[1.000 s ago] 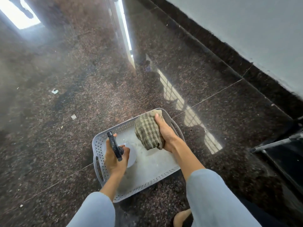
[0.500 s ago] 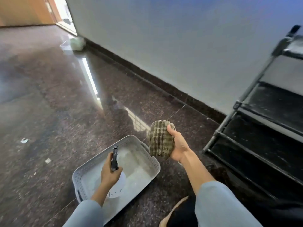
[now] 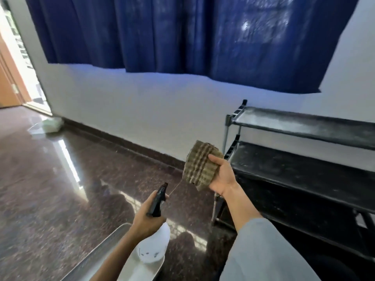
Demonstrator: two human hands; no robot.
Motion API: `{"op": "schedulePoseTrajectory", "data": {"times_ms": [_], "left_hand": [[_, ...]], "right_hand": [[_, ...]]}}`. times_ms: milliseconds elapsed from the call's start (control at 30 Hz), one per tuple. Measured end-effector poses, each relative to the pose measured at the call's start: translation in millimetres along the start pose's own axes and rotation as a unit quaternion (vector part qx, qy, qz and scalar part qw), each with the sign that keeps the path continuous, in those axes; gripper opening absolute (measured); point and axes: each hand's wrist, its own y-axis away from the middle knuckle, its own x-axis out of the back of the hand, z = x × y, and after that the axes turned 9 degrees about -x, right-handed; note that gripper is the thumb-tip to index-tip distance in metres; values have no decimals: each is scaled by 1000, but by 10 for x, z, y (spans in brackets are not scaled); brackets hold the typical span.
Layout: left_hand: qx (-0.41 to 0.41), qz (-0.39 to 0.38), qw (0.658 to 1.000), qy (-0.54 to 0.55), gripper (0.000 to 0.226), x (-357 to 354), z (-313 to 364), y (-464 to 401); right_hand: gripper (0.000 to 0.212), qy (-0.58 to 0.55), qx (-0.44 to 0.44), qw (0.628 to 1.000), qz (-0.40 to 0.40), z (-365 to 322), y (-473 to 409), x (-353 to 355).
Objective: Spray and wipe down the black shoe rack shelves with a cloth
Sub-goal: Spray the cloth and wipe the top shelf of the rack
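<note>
cloth (image 3: 200,168) bunched in right grip (image 3: 222,176), beside shoe rack (image 3: 300,159).

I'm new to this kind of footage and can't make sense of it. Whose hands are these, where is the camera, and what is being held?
The camera sits on a person's head, looking forward and down, so you see their own two arms. The left hand grips a white spray bottle by its black trigger head. The right hand holds a folded checked cloth. To the right stands the black shoe rack, its shelves looking dusty. A pale plastic basket sits on the polished stone floor below the bottle. A blue curtain hangs on the wall behind.
</note>
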Motion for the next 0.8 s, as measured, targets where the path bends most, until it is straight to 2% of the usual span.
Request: {"op": "schedulePoseTrajectory", "data": {"times_ms": [200,433,633,800], "left_hand": [[-53,-49,997,5,50,-243,723,-314],[-91,-137,986,-11,46,-637,1237,-599],[-79,-182,980,-8,44,-920,1473,-682],[-61,-194,979,21,39,-1087,1543,-712]], "right_hand": [[30,15,48,999,15,-563,330,211],[37,29,57,998,9,-905,608,643],[41,65,40,997,19,-925,662,901],[48,33,56,998,26,-956,579,1042]]}}
